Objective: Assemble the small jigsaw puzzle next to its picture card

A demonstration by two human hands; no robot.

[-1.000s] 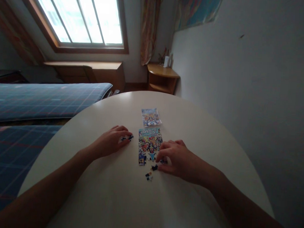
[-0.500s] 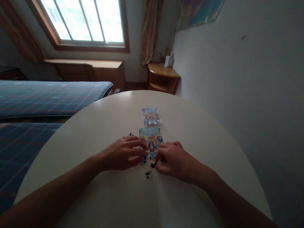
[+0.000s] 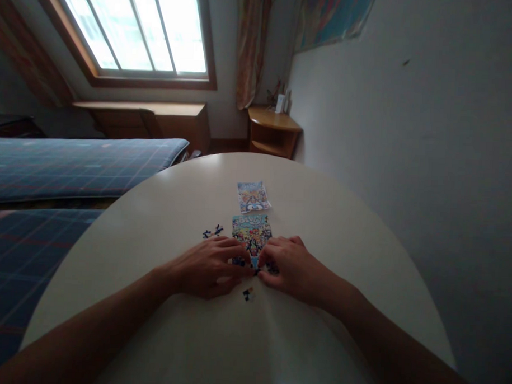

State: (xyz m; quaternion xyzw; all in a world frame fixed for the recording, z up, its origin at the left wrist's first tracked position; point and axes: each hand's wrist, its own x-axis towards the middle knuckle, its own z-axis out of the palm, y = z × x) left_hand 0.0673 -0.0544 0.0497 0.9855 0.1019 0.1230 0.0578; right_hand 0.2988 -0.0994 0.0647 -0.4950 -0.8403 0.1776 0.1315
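Note:
A small, partly assembled jigsaw puzzle (image 3: 251,230) with a crowded cartoon picture lies flat in front of me, its lower part half covered by my hands. My right hand (image 3: 293,271) pinches a dark jigsaw piece (image 3: 256,272) between thumb and fingers at the puzzle's lower edge. From the other side, my left hand (image 3: 213,266) rests over the lower left of the puzzle, fingers stretched out and apart, with one fingertip reaching that same piece. One loose dark, white and orange piece (image 3: 248,294) sits just below the hands. Several more loose pieces (image 3: 213,232) lie beyond my left hand.
A printed picture sheet (image 3: 253,196) lies beyond the puzzle on the round white table (image 3: 322,217). A plaid mattress (image 3: 84,166) is to the left of the table and a wall (image 3: 409,141) to the right. A wooden corner shelf (image 3: 275,119) stands behind.
My right hand has brought the dark piece slightly up and left to the puzzle's lower edge. My left hand has moved right to meet it, uncovering more of the loose pieces at the left.

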